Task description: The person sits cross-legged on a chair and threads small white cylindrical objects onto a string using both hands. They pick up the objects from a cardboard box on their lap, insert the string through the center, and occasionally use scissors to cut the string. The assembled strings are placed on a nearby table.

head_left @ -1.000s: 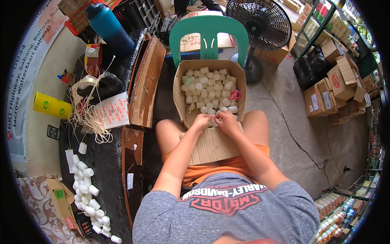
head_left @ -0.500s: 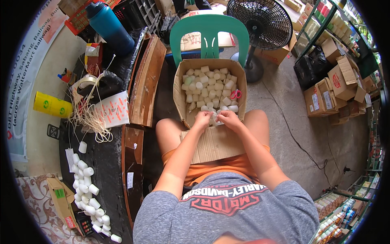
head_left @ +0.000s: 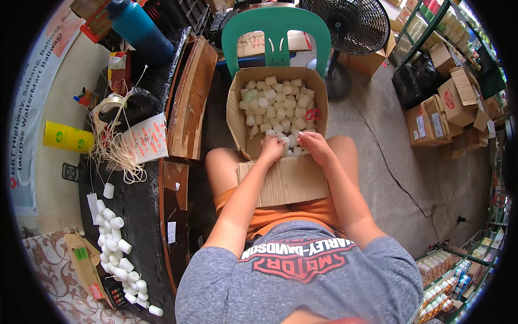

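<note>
A cardboard box (head_left: 235, 110) stands in front of me, its near flap lying over my thighs. Small white cylinders (head_left: 272, 102) that look like candles fill much of it. My left hand (head_left: 272, 149) is closed around one small white candle (head_left: 285, 140) above the box's near edge. Just to its right, my right hand (head_left: 315, 144) pinches with thumb and finger; whatever is between them is too small to make out. Pink-handled scissors (head_left: 313, 114) lie on the candles at the right side of the box.
Behind the box are a green plastic chair (head_left: 231, 43) and a black fan (head_left: 345, 24). At left, the black table (head_left: 137, 216) bears a string bundle (head_left: 127, 162), a blue bottle (head_left: 141, 32) and a pile of white candles (head_left: 116, 237). Cardboard boxes (head_left: 426, 121) and a cable (head_left: 386, 162) occupy the right floor.
My hands have parted: the right one moved up and to the right, away from the left. The left hand turned and shows the white candle more plainly. The view has shifted slightly.
</note>
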A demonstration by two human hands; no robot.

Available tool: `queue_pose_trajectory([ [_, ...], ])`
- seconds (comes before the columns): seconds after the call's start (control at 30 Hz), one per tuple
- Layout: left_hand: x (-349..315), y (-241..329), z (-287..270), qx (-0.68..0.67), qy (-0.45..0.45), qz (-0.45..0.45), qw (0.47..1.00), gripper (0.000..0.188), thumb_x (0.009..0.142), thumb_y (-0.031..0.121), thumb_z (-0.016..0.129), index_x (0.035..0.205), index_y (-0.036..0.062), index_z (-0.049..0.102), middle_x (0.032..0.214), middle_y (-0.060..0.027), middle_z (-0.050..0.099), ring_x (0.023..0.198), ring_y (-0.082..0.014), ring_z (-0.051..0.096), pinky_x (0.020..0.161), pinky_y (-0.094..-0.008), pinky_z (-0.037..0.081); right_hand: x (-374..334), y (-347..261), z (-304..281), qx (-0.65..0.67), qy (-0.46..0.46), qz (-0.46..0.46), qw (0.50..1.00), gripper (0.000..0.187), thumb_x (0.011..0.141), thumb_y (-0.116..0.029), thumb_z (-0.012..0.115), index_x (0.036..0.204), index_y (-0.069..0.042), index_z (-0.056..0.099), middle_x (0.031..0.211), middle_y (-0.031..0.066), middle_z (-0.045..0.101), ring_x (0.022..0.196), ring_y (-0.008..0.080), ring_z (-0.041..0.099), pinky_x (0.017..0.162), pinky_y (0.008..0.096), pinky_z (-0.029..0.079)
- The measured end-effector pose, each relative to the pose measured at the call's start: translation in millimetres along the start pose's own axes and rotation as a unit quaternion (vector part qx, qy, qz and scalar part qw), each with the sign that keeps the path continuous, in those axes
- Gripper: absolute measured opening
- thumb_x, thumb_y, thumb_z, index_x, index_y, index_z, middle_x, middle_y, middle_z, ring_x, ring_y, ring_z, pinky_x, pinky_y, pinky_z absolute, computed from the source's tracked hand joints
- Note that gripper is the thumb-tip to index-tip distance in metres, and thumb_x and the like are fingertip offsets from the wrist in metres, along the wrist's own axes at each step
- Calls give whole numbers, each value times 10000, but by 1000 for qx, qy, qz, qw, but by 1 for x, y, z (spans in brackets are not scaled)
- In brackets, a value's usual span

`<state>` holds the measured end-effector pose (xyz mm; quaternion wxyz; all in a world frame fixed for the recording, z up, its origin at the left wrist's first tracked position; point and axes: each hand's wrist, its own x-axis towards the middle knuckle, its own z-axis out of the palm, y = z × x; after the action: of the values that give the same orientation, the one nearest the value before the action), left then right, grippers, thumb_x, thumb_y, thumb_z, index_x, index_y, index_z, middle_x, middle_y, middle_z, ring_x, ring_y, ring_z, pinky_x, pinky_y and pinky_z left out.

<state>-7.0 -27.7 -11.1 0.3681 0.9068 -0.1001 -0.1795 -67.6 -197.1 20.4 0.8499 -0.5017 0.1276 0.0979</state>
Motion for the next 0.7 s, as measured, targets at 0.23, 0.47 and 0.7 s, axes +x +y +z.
queue_pose_trajectory([
  [0.23, 5, 4, -2, 17, -9, 226, 974, 187, 792, 199, 595, 904, 54, 555, 1226, -108, 492, 1163, -292, 416, 935, -410, 349, -4, -4, -1, 80, -11, -16, 997, 162, 877, -224, 570, 806, -84, 610, 761, -29, 605, 680, 64, 553, 686, 217, 440],
  [0.47, 11, 12, -6, -174, -213, 136, 952, 156, 863, 184, 546, 900, 36, 512, 906, -71, 638, 924, -215, 569, 829, -332, 419, -6, -7, -6, 166, 11, -39, 985, 196, 892, -252, 543, 794, -89, 596, 585, -63, 474, 551, 48, 453, 662, 237, 441],
  [0.7, 22, 8, -1, -260, -289, 75, 918, 211, 872, 147, 550, 1045, 26, 555, 865, -34, 640, 873, -109, 563, 829, -269, 416, -6, -11, -6, 229, 59, -27, 971, 189, 909, -238, 514, 795, -100, 578, 546, -73, 437, 516, 43, 431, 646, 244, 453],
])
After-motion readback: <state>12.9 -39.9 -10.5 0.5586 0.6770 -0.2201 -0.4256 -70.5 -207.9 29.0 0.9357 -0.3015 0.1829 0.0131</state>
